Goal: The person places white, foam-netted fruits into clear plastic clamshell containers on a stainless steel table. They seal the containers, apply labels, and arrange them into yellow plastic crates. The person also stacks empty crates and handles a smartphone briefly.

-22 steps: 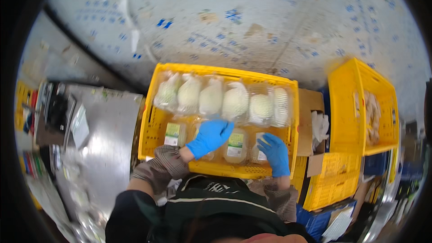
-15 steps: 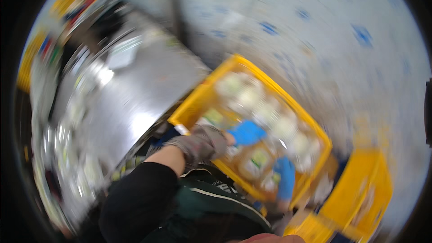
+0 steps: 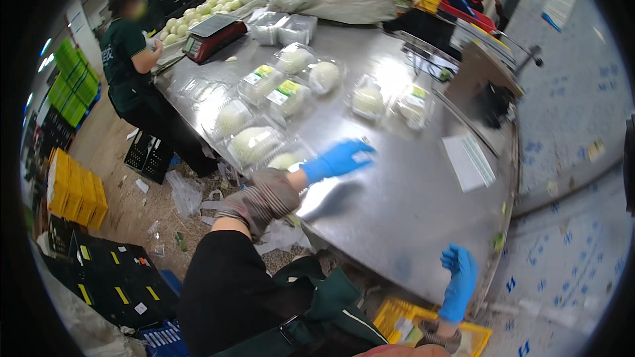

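Observation:
My left hand (image 3: 340,160), in a blue glove, reaches over the steel table (image 3: 403,192) with its fingers stretched out. A small whitish patch shows at its fingertips; I cannot make out what it is. Beside its wrist lies a clear plastic box (image 3: 253,145) with a pale round fruit, perhaps a melon. Several similar boxes stand beyond, some with yellow-green labels, such as one labelled box (image 3: 288,98). At the table's near right edge, my right hand (image 3: 460,279), also blue-gloved, has loosely bent fingers and nothing visible in them. Below it is a yellow crate (image 3: 477,338) with packed boxes.
A red scale (image 3: 213,41) stands at the far left, near piled pale fruit (image 3: 198,14). Stacked clear trays (image 3: 283,28) are beside it. A person (image 3: 129,59) works at the left side. White label sheets (image 3: 468,161) lie at right, beside a wall (image 3: 569,244).
My view has swung from the yellow crate to the steel table. My left hand has left the crate and is over the table; my right hand has risen above the crate.

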`<action>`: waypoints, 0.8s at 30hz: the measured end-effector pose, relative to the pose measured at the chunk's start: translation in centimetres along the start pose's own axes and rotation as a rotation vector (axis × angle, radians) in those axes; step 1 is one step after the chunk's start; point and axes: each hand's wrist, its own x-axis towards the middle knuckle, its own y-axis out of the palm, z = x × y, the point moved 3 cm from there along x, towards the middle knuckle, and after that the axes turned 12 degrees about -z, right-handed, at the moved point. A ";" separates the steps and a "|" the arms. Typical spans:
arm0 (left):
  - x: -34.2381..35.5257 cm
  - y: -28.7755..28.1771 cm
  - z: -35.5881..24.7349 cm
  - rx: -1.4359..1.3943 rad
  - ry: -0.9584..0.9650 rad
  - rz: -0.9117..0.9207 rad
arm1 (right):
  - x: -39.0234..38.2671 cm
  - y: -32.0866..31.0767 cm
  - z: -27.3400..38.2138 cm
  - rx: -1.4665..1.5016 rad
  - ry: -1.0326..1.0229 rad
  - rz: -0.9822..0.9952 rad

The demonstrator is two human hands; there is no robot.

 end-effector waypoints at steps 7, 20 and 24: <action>3.1 -22.2 33.8 0.825 -0.364 -0.696 | 27.6 20.9 -2.0 -0.142 -0.249 0.171; 2.0 -26.0 39.0 -0.500 -1.129 0.060 | 36.2 30.3 -4.6 0.266 0.215 0.308; 1.0 -25.5 38.0 -0.675 -1.017 0.125 | 32.5 30.6 -3.0 0.327 0.366 0.187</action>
